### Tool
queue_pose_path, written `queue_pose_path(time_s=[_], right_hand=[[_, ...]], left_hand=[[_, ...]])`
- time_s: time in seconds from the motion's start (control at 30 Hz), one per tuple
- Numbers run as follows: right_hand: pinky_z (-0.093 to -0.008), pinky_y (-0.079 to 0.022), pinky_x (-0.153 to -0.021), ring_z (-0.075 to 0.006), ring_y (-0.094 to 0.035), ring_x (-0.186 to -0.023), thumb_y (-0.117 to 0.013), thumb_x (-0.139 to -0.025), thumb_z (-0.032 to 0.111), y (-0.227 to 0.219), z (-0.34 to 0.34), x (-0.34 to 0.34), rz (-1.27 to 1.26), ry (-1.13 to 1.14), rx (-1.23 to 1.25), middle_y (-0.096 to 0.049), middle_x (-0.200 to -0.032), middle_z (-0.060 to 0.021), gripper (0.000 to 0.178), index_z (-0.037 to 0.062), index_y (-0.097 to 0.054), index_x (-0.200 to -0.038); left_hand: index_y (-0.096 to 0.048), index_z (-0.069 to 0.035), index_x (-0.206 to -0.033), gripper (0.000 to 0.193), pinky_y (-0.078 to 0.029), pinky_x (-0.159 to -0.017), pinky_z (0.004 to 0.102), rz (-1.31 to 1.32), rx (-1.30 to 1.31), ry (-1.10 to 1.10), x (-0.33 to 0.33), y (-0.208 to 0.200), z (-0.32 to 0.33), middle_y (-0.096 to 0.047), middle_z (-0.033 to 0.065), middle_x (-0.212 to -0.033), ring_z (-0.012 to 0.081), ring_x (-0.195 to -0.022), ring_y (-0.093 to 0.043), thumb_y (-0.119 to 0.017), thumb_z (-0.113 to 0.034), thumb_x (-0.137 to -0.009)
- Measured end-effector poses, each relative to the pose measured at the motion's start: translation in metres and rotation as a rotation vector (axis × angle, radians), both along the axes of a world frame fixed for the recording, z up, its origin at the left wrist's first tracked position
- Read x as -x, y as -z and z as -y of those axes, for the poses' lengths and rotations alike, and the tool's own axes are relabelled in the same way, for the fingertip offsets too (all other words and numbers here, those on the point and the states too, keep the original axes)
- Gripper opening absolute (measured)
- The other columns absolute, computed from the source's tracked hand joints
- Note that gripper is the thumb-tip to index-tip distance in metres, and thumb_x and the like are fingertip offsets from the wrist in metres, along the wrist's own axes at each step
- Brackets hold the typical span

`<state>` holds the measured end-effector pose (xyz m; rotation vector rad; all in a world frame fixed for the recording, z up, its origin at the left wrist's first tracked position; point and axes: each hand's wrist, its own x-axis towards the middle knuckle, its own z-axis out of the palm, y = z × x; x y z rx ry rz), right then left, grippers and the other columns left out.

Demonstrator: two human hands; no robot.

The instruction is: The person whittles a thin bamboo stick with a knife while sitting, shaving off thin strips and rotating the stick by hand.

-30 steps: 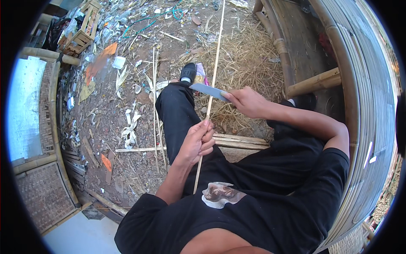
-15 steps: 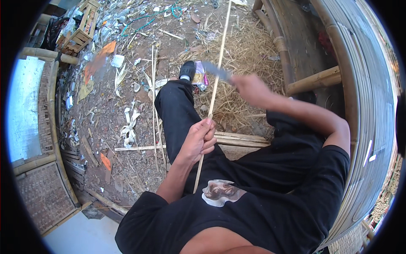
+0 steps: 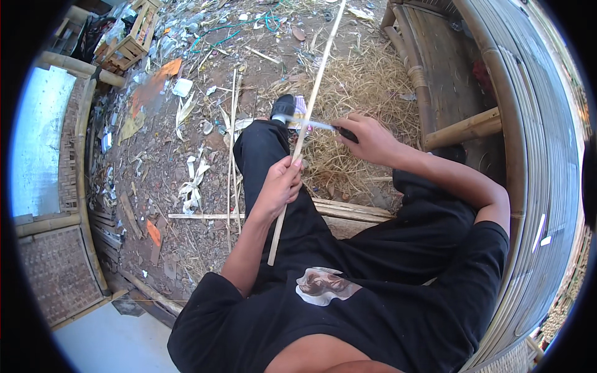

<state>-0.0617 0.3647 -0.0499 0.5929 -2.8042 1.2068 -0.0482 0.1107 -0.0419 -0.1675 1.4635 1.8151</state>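
Note:
A long, pale bamboo strip (image 3: pixel 319 78) slants from my lap up past the top edge of the view. My left hand (image 3: pixel 281 186) is closed around it, with the lower end sticking out below the fist over my thigh. In my right hand (image 3: pixel 368 138) is a knife (image 3: pixel 314 123), gripped by its dark handle. The blade points left and crosses the strip a little above my left hand. Slight blur hides whether the edge bites into the bamboo.
Shavings (image 3: pixel 354 124) lie heaped beyond my knees. Two thin strips (image 3: pixel 234 143) rest on the littered ground at left. A bamboo bench (image 3: pixel 448 62) stands to the right, a wooden crate (image 3: pixel 130 43) at far left. Split bamboo pieces (image 3: pixel 351 210) lie between my legs.
My right hand has brought the knife lower along the strip, closer to my left hand. My left hand has shifted slightly left and up, and the strip's lower end has moved left.

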Motion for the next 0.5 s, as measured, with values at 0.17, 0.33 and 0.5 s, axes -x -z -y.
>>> queue_pose_path(time_s=[0.17, 0.33, 0.5], right_hand=[[-0.0467, -0.047, -0.068, -0.0397, -0.062, -0.072, -0.065, -0.079, 0.020, 0.000, -0.007, 0.007, 0.249, 0.217, -0.172, -0.062, -0.073, -0.0215, 0.025, -0.0021, -0.061, -0.089], [-0.0483, -0.050, -0.071, -0.0407, -0.063, -0.073, -0.060, -0.076, 0.022, 0.009, -0.013, 0.011, 0.375, 0.277, -0.263, -0.062, -0.072, -0.0255, 0.026, -0.0043, -0.062, -0.071], [-0.0474, -0.052, -0.072, -0.0406, -0.063, -0.073, -0.058, -0.075, 0.020, -0.004, 0.005, -0.005, 0.273, 0.193, -0.304, -0.062, -0.071, -0.0252, 0.024, -0.0038, -0.062, -0.069]], left_hand=[[-0.046, -0.009, -0.088, 0.022, -0.018, -0.033, 0.0188, 0.012, -0.069, 0.031, -0.014, -0.008, -0.010, -0.026, -0.0074, -0.054, 0.0020, -0.038, -0.022, -0.045, -0.027, -0.100], [-0.044, -0.010, -0.086, 0.024, -0.017, -0.033, 0.0190, 0.011, -0.097, 0.056, -0.021, -0.011, -0.016, -0.025, -0.0071, -0.055, 0.0022, -0.037, -0.021, -0.044, -0.030, -0.100], [-0.041, -0.012, -0.085, 0.026, -0.016, -0.032, 0.0193, 0.072, -0.145, 0.026, -0.021, -0.013, -0.027, -0.025, -0.0065, -0.055, 0.0027, -0.037, -0.021, -0.040, -0.033, -0.101]])
